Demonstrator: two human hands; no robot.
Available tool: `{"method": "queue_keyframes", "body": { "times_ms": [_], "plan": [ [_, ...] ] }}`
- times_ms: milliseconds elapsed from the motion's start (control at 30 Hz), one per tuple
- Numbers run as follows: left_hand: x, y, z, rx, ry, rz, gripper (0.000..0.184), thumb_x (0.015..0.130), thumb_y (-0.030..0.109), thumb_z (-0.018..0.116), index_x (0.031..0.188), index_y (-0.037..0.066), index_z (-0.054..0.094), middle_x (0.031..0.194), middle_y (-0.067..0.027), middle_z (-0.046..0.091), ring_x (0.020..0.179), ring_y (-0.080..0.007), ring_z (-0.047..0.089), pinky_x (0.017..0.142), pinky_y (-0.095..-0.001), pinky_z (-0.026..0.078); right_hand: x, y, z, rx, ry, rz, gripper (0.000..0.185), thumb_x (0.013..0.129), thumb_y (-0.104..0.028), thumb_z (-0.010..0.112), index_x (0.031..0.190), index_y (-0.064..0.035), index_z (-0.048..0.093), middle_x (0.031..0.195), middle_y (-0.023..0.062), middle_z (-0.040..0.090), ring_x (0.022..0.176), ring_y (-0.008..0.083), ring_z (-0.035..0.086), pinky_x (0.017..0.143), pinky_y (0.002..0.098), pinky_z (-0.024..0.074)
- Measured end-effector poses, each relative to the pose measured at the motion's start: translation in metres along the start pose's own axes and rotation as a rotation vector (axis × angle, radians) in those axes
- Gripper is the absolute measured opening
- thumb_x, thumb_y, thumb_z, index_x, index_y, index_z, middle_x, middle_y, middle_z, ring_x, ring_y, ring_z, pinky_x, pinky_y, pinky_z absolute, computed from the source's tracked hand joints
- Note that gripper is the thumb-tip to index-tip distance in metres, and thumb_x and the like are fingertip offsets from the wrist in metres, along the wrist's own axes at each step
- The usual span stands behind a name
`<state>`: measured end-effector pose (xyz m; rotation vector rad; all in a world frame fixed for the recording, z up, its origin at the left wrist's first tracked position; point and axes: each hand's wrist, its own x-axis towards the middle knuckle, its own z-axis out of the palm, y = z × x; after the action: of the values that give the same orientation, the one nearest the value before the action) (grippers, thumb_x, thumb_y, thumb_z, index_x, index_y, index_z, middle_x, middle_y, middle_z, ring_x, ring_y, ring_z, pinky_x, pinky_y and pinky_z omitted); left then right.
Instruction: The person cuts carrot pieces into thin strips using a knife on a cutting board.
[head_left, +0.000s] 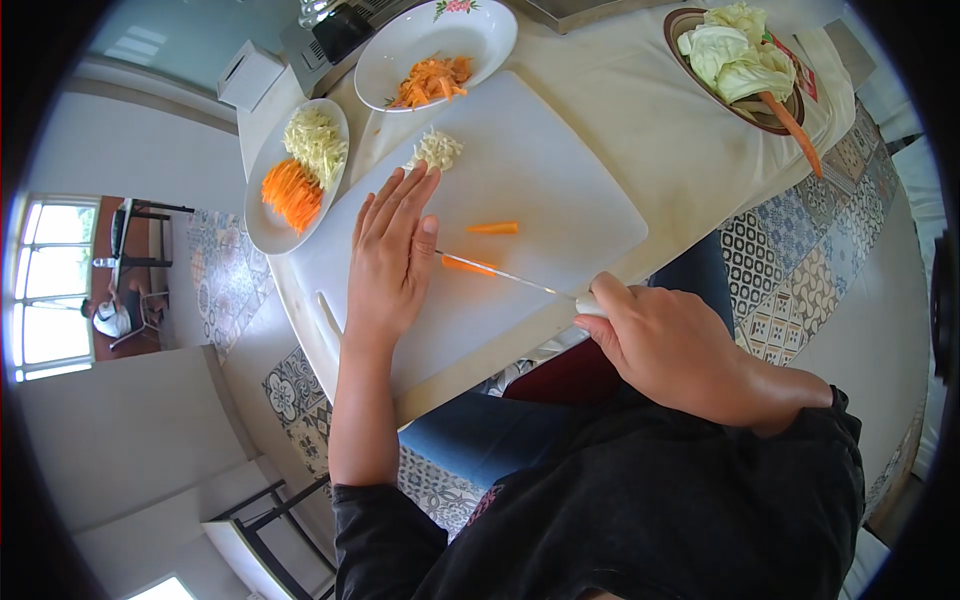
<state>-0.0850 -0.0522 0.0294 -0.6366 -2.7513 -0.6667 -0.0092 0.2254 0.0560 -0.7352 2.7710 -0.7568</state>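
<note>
Red wrapper (806, 78), two o'clock: markings illegible. Right hand (660, 338) clamped round knife (522, 280). Left hand (393, 258), ten o'clock: palm hidden, can't tell grip.

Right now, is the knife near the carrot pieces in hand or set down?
In hand: the right hand grips the knife by its handle, blade extending over the white cutting board.

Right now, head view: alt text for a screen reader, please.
A person's right hand holds a thin, white-handled metal knife over a white cutting board with two orange carrot pieces, the open left hand near the knife's tip. Beyond, a white oval plate holds orange shreds and pale green shreds; a white floral-patterned bowl holds orange strips.
</note>
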Motion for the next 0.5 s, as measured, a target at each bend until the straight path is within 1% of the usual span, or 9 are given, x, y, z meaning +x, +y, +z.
{"method": "queue_keyframes", "body": {
  "times_ms": [33, 133, 233, 333, 500],
  "plan": [
    [0.000, 0.000, 0.000, 0.023, -0.025, -0.010, 0.043, 0.106, 0.032, 0.040, 0.139, 0.009, 0.055, 0.144, -0.0128, 0.054, 0.141, -0.0345, 0.041, 0.117, -0.0498, 0.027, 0.001, 0.000, 0.001, 0.000, 0.016, -0.010, 0.027, 0.100, -0.025, 0.055, 0.089, -0.0012, 0.051, 0.059, 0.0150, 0.059, 0.053, 0.0348, 0.063, 0.048, 0.0434, 0.0505],
    [-0.002, 0.000, 0.000, 0.029, -0.085, -0.042, 0.045, 0.107, 0.035, 0.038, 0.141, 0.009, 0.054, 0.147, -0.0119, 0.051, 0.144, -0.0333, 0.038, 0.119, -0.0514, 0.022, 0.004, -0.001, -0.003, 0.018, -0.067, 0.054, 0.028, 0.100, -0.028, 0.056, 0.095, -0.0013, 0.050, 0.066, 0.0172, 0.062, 0.060, 0.0375, 0.063, 0.054, 0.0467, 0.0502],
    [-0.002, 0.000, -0.001, 0.026, -0.106, -0.055, 0.046, 0.107, 0.035, 0.037, 0.142, 0.010, 0.053, 0.148, -0.0116, 0.050, 0.144, -0.0329, 0.036, 0.120, -0.0512, 0.021, 0.005, 0.001, 0.000, -0.015, 0.000, -0.002, 0.025, 0.099, -0.025, 0.056, 0.089, -0.0019, 0.051, 0.059, 0.0150, 0.059, 0.053, 0.0346, 0.063, 0.048, 0.0431, 0.0504],
    [-0.002, 0.001, -0.001, 0.032, -0.114, -0.063, 0.046, 0.107, 0.035, 0.037, 0.142, 0.010, 0.052, 0.148, -0.0113, 0.050, 0.144, -0.0325, 0.037, 0.120, -0.0508, 0.021, 0.006, 0.002, -0.001, -0.016, 0.013, -0.013, 0.026, 0.099, -0.025, 0.056, 0.089, -0.0018, 0.051, 0.059, 0.0149, 0.059, 0.053, 0.0346, 0.063, 0.048, 0.0432, 0.0506],
    [-0.001, 0.001, -0.005, 0.046, -0.047, -0.049, 0.043, 0.107, 0.032, 0.039, 0.141, 0.012, 0.055, 0.145, -0.0110, 0.054, 0.142, -0.0318, 0.040, 0.120, -0.0503, 0.021, 0.008, 0.001, -0.009, 0.003, 0.011, -0.031, 0.026, 0.098, -0.025, 0.057, 0.088, -0.0016, 0.051, 0.059, 0.0153, 0.059, 0.053, 0.0347, 0.063, 0.049, 0.0434, 0.0504]
  ]
}}
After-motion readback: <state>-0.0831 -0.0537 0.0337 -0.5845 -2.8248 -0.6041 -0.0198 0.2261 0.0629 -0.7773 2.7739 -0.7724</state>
